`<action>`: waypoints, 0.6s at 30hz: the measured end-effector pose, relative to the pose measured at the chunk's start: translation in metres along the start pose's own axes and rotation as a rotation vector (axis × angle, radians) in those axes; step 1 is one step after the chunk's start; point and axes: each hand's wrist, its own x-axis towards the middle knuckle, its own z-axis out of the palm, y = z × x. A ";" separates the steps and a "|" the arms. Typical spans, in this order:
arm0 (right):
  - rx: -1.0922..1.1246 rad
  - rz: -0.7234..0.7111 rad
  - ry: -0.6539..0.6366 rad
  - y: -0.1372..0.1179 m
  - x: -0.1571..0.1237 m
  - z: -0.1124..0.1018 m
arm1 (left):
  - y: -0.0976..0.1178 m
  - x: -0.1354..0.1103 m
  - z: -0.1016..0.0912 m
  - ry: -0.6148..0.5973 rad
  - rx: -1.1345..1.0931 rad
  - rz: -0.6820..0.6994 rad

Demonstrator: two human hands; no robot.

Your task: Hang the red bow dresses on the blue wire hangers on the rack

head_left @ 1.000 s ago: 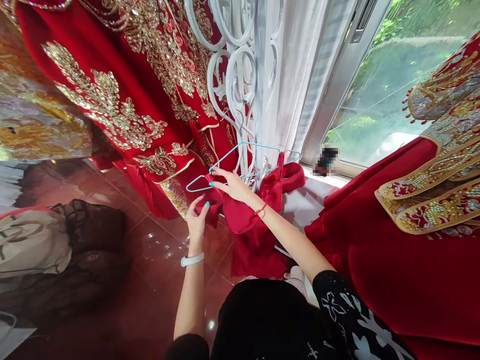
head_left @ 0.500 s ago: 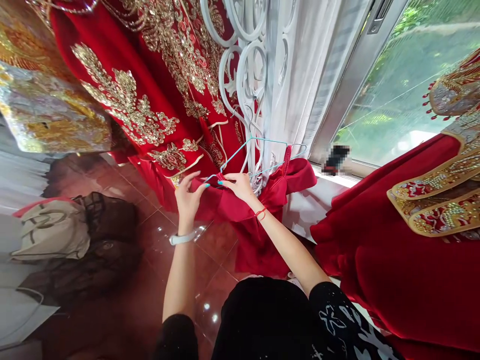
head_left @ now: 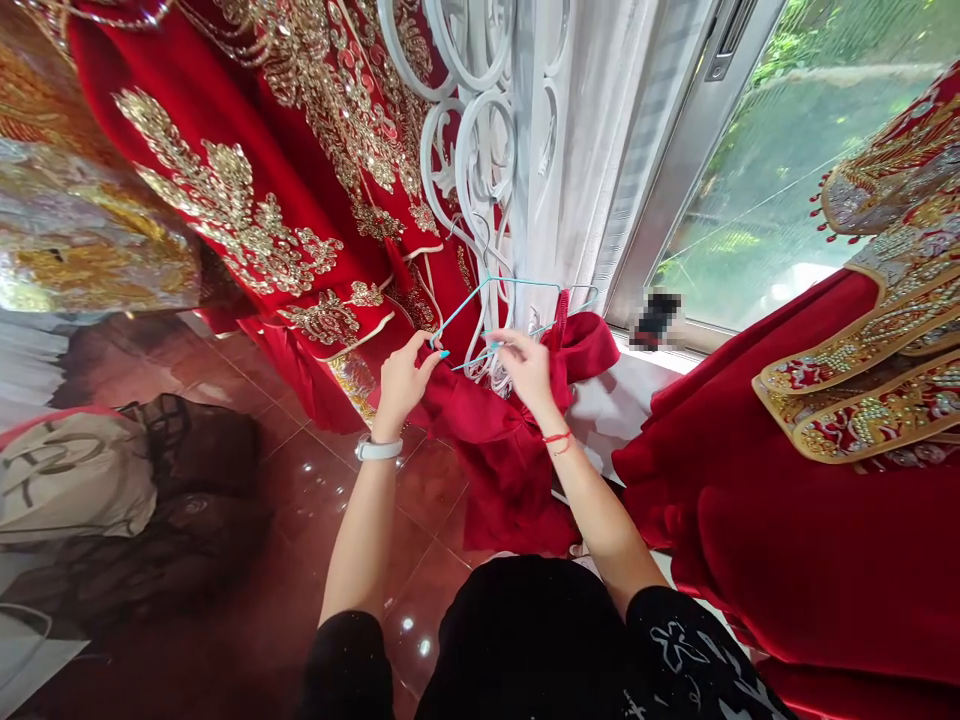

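- One set of red garments with gold sequin work [head_left: 240,210], hanging left of the rack; probably hung so the beading lies flat.
- One full red gown [head_left: 795,570], right, below a panelled, gold-edged top [head_left: 885,390].
- One white scrollwork rack [head_left: 487,150], upright beside the window [head_left: 757,210].
- One plain red dress [head_left: 487,410], below the hanger: one strap lies over the hanger's right shoulder, the other side reaches the left end.
- One pale bag [head_left: 82,470], with dark sheer cloth, toward the left edge of the tiled floor [head_left: 330,540].
- One light-blue hanger [head_left: 460,312], hook up against the rack, which likely bears its weight and spares the hands for the straps.
- One left hand [head_left: 409,375], thumb and fingertips closed in a pinch on the dress at the hanger's left end, presumably to keep cloth and wire together; how much wire is caught is hidden.
- One right hand [head_left: 525,370], fingers loosely curled over the hanger's lower bar; whether it grips anything cannot be told.
- One white wristband [head_left: 379,450], left wrist.
- One red cord [head_left: 557,440], right wrist.
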 end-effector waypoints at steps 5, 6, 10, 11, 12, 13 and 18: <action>-0.303 0.024 0.448 0.026 0.006 -0.129 | -0.013 0.018 -0.008 -0.073 -0.158 0.157; -0.270 0.070 0.369 0.033 0.010 -0.148 | -0.012 0.021 -0.007 -0.046 -0.162 0.192; -0.180 0.213 0.074 0.053 0.020 -0.189 | 0.011 0.017 0.014 0.329 -0.079 0.280; -0.176 0.225 0.037 0.056 0.021 -0.192 | 0.021 0.014 0.025 0.377 -0.071 0.294; -0.170 0.227 0.026 0.057 0.021 -0.194 | 0.031 0.013 0.038 0.344 -0.076 0.320; -0.160 0.221 0.043 0.057 0.020 -0.195 | 0.041 0.013 0.051 0.263 -0.088 0.349; -0.088 0.193 0.297 0.056 0.011 -0.190 | 0.088 0.039 0.116 -0.182 -0.231 0.349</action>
